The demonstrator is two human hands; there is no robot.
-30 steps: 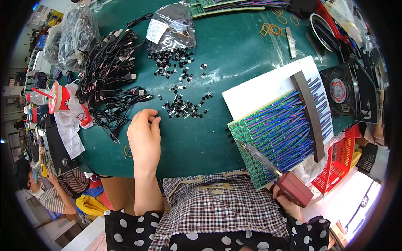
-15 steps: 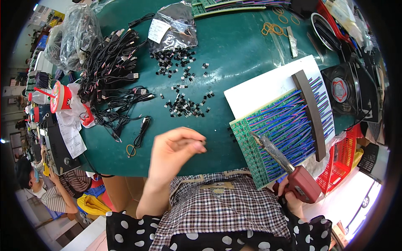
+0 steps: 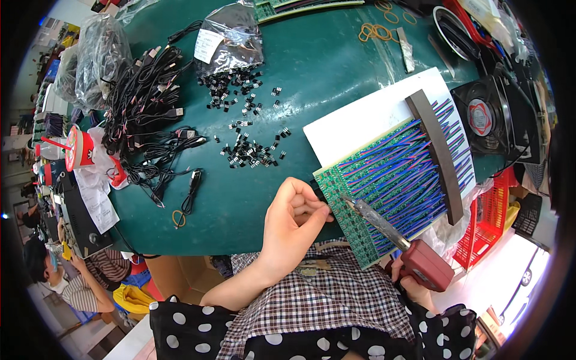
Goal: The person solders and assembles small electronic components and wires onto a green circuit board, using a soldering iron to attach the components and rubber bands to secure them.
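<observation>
My left hand (image 3: 294, 225) is closed in a pinch beside the left edge of a green circuit board panel (image 3: 336, 186). Whatever its fingertips hold is too small or hidden to make out. My right hand (image 3: 417, 291), partly covered, grips the dark red handle of a soldering iron (image 3: 427, 264) at the panel's lower right. The iron's tip reaches over the panel's left part. Many blue, pink and dark wires (image 3: 390, 174) run across the panel, with a dark bar (image 3: 441, 162) lying over them. Under the panel is a white board (image 3: 360, 114).
Small black connectors with metal pins (image 3: 252, 153) lie scattered left of the white board, below a plastic bag (image 3: 234, 36). Black USB cables (image 3: 144, 102) are heaped farther left. A fan (image 3: 480, 117) stands at right, near a red basket (image 3: 489, 210). Rubber bands (image 3: 378, 33) lie at the back.
My left hand has moved right, up to the panel's left edge, still pinched. The view has shifted slightly. My right hand keeps hold of the soldering iron over the panel.
</observation>
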